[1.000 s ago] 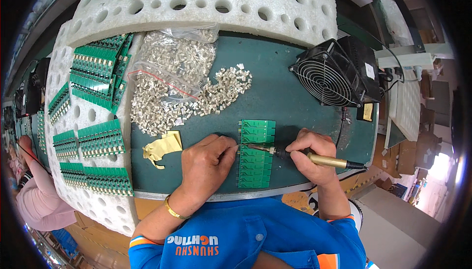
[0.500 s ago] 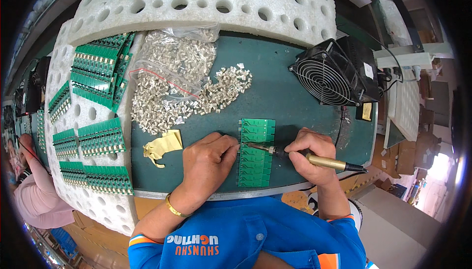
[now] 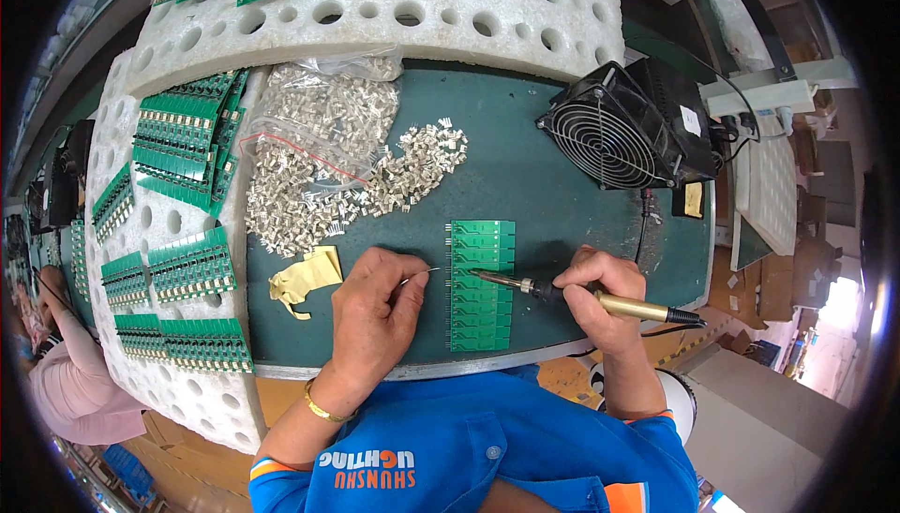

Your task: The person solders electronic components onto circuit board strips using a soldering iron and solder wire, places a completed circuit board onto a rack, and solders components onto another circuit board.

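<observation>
A green circuit board panel point(image 3: 482, 321) lies on the dark green bench top in front of me, pin contacts along its left edge. My right hand point(image 3: 607, 296) grips a soldering iron point(image 3: 633, 308) with a gold-coloured handle. Its tip points left, over the upper middle of the panel; whether it touches cannot be made out. Left of the panel, apart from it, my left hand point(image 3: 377, 312) pinches a thin silvery wire point(image 3: 428, 271), apparently solder, whose end points toward the panel. Most of that wire is hidden in the hand.
Small metal connectors point(image 3: 417, 171) are heaped beside a clear plastic bag point(image 3: 328, 110). Yellow paper point(image 3: 307, 279) lies by my left hand. A black fan point(image 3: 605, 138) stands far right. White foam blocks point(image 3: 375, 30) border the bench, carrying populated boards point(image 3: 192, 265). Another person point(image 3: 80, 363) sits left.
My left hand has drawn back left from the panel's edge, uncovering the wire end. The iron's tip remains over the panel. The whole view has shifted slightly.
</observation>
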`<state>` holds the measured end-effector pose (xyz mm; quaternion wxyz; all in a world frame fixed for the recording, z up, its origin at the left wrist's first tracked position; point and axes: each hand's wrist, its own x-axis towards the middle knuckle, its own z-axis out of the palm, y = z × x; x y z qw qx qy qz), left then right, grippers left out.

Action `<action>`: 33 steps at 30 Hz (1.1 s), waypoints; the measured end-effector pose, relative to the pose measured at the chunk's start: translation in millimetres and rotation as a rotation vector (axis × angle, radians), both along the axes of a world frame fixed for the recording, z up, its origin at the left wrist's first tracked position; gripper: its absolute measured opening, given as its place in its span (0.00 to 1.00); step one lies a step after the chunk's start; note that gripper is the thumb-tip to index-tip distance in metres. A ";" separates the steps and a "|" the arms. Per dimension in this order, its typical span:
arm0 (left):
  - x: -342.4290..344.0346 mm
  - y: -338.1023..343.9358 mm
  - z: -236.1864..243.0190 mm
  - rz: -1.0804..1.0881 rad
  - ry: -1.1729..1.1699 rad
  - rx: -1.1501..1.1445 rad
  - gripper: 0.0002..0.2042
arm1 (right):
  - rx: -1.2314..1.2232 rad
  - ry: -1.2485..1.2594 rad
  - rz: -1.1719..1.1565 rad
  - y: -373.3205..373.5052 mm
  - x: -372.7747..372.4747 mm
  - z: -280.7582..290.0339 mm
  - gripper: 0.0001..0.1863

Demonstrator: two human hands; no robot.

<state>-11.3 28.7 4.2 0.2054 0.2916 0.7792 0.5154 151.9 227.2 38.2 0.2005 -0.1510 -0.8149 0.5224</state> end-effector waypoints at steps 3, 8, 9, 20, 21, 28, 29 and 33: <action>0.8 2.3 -1.2 -0.056 0.039 -0.010 0.02 | 0.002 -0.036 0.002 -1.6 -5.1 -0.7 0.05; 1.1 5.5 -1.3 -0.093 0.004 -0.073 0.03 | -0.009 -0.030 0.030 0.5 -9.2 -6.6 0.06; 1.0 5.5 -2.0 -0.091 0.003 -0.073 0.03 | -0.006 -0.023 0.035 0.8 -9.8 -7.3 0.06; 0.3 6.7 -3.9 -0.097 0.042 -0.073 0.03 | -0.036 -0.036 0.041 1.8 -13.0 -7.7 0.04; 0.4 6.8 -3.7 -0.096 0.042 -0.073 0.03 | -0.045 -0.040 0.043 1.8 -13.1 -8.0 0.04; 1.3 8.2 -5.5 -0.087 0.068 -0.051 0.03 | -0.031 -0.044 0.051 2.7 -14.4 -6.9 0.04; 1.2 8.2 -6.0 -0.088 0.082 -0.050 0.03 | -0.023 -0.042 0.050 2.4 -14.9 -7.0 0.04; 1.4 8.4 -6.7 -0.093 0.107 -0.054 0.03 | 0.001 -0.056 0.050 2.6 -14.9 -6.9 0.04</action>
